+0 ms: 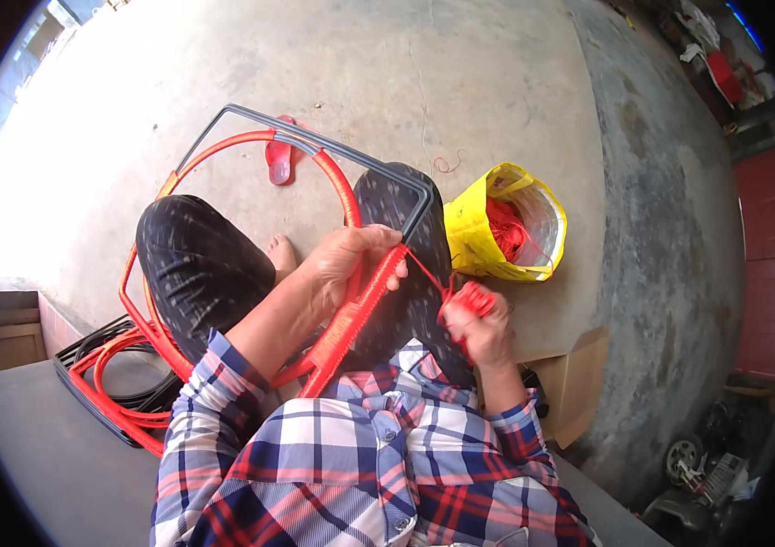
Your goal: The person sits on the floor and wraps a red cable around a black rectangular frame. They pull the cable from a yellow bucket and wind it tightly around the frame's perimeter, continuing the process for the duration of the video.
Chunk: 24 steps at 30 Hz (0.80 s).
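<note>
Red cord (472,299), dark grey frame (342,151), plaid shirt (333,447)

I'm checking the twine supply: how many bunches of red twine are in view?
2: a small bunch in the right hand, and a larger bunch inside the yellow bag. More may be hidden deeper in the bag.

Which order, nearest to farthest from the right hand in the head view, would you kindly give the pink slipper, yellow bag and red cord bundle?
1. Red cord bundle: held in the right hand.
2. Yellow bag: on the floor, just ahead.
3. Pink slipper: on the floor, farther ahead, left.
</note>
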Tool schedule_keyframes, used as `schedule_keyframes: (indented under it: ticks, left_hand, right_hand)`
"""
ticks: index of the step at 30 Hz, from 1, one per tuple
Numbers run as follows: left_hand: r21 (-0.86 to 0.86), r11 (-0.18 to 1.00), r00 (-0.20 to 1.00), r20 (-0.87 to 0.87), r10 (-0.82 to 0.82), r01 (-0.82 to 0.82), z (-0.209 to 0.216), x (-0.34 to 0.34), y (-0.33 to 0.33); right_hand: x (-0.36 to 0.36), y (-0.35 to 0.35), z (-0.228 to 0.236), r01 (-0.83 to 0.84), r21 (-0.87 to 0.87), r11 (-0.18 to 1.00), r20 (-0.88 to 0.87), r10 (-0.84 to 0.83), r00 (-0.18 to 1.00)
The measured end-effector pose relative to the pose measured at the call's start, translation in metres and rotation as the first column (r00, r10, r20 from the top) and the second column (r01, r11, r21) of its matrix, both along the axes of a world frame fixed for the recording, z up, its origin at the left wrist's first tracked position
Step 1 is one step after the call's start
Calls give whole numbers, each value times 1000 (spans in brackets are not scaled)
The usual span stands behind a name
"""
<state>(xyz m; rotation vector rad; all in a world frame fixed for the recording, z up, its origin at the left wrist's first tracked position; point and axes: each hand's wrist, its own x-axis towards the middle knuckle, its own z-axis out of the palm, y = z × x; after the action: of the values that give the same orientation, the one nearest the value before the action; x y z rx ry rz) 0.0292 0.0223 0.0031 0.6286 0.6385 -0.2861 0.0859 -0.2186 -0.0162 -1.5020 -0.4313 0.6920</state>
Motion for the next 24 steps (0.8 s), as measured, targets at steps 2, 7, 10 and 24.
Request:
schedule_keyframes:
  ticks: [2, 7, 10, 24]
  left_hand:
    - [5, 1000, 999, 37, 2, -2, -4, 1, -4]
    - [89, 992, 995, 19, 93, -94, 13, -1, -9]
    - [172, 938, 947, 170, 273, -301, 8, -7, -16]
    - [-24, 965, 935, 244, 259, -261, 5, -5, -11]
  right_hand:
    - [21, -9, -13, 154, -46, 987, -234, -161, 959]
    - [99, -18, -19, 178, -105, 978, 129, -164, 978]
    - [96, 18, 33, 153, -166, 974, 445, -65, 893]
    - [79, 49, 19, 283, 58, 957, 826, -205, 525]
